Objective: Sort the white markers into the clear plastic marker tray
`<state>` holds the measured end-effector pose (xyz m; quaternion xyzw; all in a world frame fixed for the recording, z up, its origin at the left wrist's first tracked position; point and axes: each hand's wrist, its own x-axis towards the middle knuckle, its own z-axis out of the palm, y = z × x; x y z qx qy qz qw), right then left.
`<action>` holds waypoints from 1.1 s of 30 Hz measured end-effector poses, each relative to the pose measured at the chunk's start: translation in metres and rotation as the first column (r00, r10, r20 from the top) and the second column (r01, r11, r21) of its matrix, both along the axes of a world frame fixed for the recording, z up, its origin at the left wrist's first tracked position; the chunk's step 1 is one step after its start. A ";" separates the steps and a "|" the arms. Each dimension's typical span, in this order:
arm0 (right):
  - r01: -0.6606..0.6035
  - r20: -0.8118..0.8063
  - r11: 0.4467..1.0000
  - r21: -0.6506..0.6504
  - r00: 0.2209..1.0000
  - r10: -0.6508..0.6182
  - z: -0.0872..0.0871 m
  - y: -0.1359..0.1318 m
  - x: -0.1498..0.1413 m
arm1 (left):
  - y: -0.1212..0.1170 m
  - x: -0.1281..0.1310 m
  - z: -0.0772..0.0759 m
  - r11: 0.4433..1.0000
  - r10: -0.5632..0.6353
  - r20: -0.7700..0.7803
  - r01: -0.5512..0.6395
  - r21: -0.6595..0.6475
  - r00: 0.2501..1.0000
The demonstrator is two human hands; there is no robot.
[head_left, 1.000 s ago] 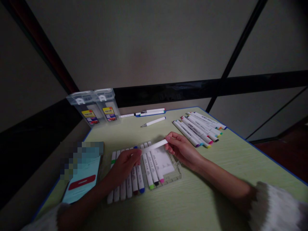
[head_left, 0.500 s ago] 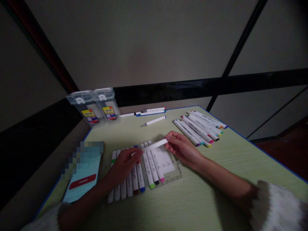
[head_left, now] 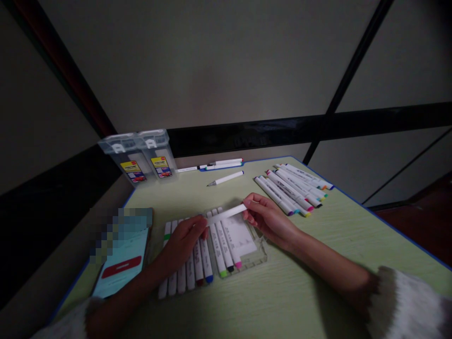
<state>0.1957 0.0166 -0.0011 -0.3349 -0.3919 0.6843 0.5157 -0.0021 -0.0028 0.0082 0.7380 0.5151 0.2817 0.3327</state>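
Observation:
A white marker (head_left: 226, 214) is stretched between my two hands, above an open clear plastic case (head_left: 259, 258). My left hand (head_left: 184, 241) pinches its left end, and my right hand (head_left: 265, 214) has the right end between thumb and fingers. Both ends are hidden by the fingers. Beneath, several white markers (head_left: 223, 245) lie side by side in the case, with green, black and pink ends towards me. More markers (head_left: 197, 263) fill the left half, partly covered by my left hand. A white sheet (head_left: 242, 238) shows in the right half.
Several loose markers (head_left: 293, 190) lie in a group at the right. One marker (head_left: 226, 178) lies alone behind my hands, and a few more (head_left: 226, 163) lie at the back edge. Two clear lidded boxes (head_left: 150, 146) stand back left. A phone (head_left: 122, 256) lies at left.
My left hand has shifted very slightly along the marker's left end. My right hand and everything on the table look the same.

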 end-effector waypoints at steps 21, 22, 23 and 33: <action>-0.013 0.018 1.000 0.012 1.000 0.013 0.001 0.000 0.000 | 0.000 0.000 0.000 0.998 0.033 -0.036 -0.035 -0.057 0.999; -0.016 0.019 1.000 0.014 1.000 0.016 0.000 0.000 0.000 | 0.000 0.000 0.000 0.997 0.035 -0.034 -0.037 -0.060 0.999; -0.018 0.021 1.000 0.016 1.000 0.017 0.000 0.000 0.000 | 0.000 0.000 0.000 0.997 0.035 -0.031 -0.037 -0.062 0.999; -0.019 0.024 1.000 0.020 1.000 0.019 0.001 -0.001 0.000 | 0.001 0.002 0.003 0.999 0.039 0.078 -0.036 -0.040 0.996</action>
